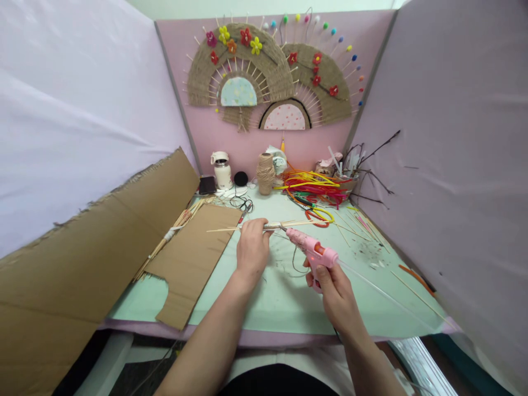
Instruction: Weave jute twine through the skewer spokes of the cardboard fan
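**Glue gun tip meets the sticks just right of the left hand**

The left hand (252, 248) grasps a few thin sticks (223, 230), its grip closed around them near their middle. They are held above the middle of the green surface (289, 308), and their long axis goes from left to right, almost level, with free ends on both sides of the fingers. Just to the right of these fingers, the sticks carry a white part (272, 226).

The right hand (336, 283) is clenched around the handle of a pink glue gun (308, 245). This hand is on the near right side and well apart from the sticks; the left hand is the nearer one, because it touches them directly. From the right grip, the sticks lie far and to the left, and the barrel points that way, slanting toward their line. The nozzle (283, 227) arrives at the white part, but the view there is small, so I cannot say surely if it touches or only stays close.

Farther left, a flat cardboard piece (202, 242) lies on the surface, with a tied bundle of sticks (159, 250) along its left side. At the far side stands a twine spool (266, 175).
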{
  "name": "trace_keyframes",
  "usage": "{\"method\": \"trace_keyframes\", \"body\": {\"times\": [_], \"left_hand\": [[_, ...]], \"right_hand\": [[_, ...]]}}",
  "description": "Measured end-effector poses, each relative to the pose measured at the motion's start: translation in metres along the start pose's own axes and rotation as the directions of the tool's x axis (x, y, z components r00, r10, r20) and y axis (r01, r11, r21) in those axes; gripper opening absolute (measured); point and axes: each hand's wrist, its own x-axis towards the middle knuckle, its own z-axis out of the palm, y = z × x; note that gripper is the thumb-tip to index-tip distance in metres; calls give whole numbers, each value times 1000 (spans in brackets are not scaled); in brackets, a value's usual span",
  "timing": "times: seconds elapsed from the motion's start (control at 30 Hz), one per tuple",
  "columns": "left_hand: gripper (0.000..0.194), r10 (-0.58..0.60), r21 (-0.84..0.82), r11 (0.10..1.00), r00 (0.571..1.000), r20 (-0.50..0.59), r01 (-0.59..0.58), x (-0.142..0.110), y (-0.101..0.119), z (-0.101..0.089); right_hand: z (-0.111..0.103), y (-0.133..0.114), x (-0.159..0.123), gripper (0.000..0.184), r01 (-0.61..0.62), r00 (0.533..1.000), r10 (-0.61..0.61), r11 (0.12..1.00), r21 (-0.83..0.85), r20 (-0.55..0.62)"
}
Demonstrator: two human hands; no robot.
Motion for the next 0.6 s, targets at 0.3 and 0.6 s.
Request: {"method": "trace_keyframes", "body": {"times": [0.3,0.6], "left_hand": [[12,12,-3,1000,1000,-10,-12,0,-2,1],[13,12,-12,1000,1000,-24,-12,0,-3,1]], "right_hand": [[-1,-1,0,36,-10,1000,10,1000,-15,9],[-1,0,1,36,-13,1000,14,1000,-29,17]]}}
